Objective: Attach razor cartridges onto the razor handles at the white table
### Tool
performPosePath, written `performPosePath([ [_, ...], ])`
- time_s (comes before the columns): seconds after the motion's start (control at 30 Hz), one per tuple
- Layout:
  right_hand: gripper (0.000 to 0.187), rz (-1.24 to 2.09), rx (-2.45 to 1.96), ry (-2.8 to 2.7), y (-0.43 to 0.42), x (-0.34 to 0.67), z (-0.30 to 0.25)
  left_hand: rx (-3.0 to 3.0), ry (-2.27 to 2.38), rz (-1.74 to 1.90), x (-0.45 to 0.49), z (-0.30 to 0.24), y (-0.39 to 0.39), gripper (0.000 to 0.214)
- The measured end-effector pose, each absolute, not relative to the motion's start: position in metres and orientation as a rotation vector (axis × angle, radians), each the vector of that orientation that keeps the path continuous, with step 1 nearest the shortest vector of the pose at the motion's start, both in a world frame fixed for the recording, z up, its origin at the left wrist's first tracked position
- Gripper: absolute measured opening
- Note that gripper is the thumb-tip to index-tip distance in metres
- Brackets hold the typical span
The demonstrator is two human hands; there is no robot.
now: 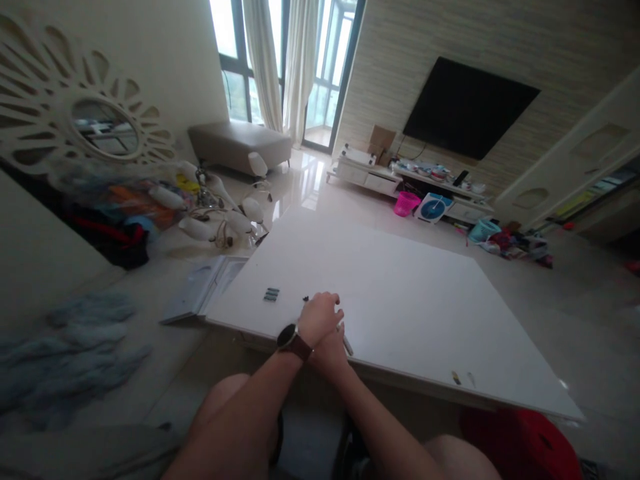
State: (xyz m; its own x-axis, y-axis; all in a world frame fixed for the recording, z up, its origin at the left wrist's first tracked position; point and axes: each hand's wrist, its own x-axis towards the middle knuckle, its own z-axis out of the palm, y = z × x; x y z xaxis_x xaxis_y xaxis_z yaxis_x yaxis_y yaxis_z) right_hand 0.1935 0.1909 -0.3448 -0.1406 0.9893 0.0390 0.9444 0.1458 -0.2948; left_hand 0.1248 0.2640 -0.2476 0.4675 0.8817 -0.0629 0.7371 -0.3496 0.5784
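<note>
My left hand (320,315), with a dark-faced watch (287,337) on its wrist, lies across my right hand (329,350) near the table's front edge. Its fingers are curled; what they close on is hidden. Most of my right hand's fingers are covered, and they appear bent together. A slim, pale rod-like piece (349,345) shows just right of my right hand; whether it is gripped I cannot tell. Left of my hands, several small dark cylinders resembling batteries (271,294) lie in a row. A tiny black piece (305,299) sits beside my left hand.
The white table (400,287) spreads before me. Near its front right edge lie a small yellow-and-black item (455,378) and a thin pale item (471,379). A red stool-like object (525,443) stands below at right; a chandelier (225,213) lies beyond the left side.
</note>
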Motion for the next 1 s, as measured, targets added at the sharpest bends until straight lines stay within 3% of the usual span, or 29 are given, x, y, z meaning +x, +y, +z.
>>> performPosePath([
  [0.3,0.025,0.16,-1.909,-2.262,0.206,0.232,-0.369,1.946,1.866,-0.017,0.022,-0.322,0.349,0.042],
  [0.43,0.028,0.133,-1.974,-2.152,0.21,0.284,-0.369,1.934,1.846,0.028,0.026,-0.335,0.348,0.035],
  [0.77,0.037,0.105,-2.376,-1.817,0.191,0.395,-0.355,1.765,1.503,0.284,0.089,-0.303,0.331,0.025],
  [1.0,0.051,0.351,-2.617,-1.677,0.178,0.388,-0.353,1.035,0.993,0.636,0.146,-0.266,0.303,0.02],
])
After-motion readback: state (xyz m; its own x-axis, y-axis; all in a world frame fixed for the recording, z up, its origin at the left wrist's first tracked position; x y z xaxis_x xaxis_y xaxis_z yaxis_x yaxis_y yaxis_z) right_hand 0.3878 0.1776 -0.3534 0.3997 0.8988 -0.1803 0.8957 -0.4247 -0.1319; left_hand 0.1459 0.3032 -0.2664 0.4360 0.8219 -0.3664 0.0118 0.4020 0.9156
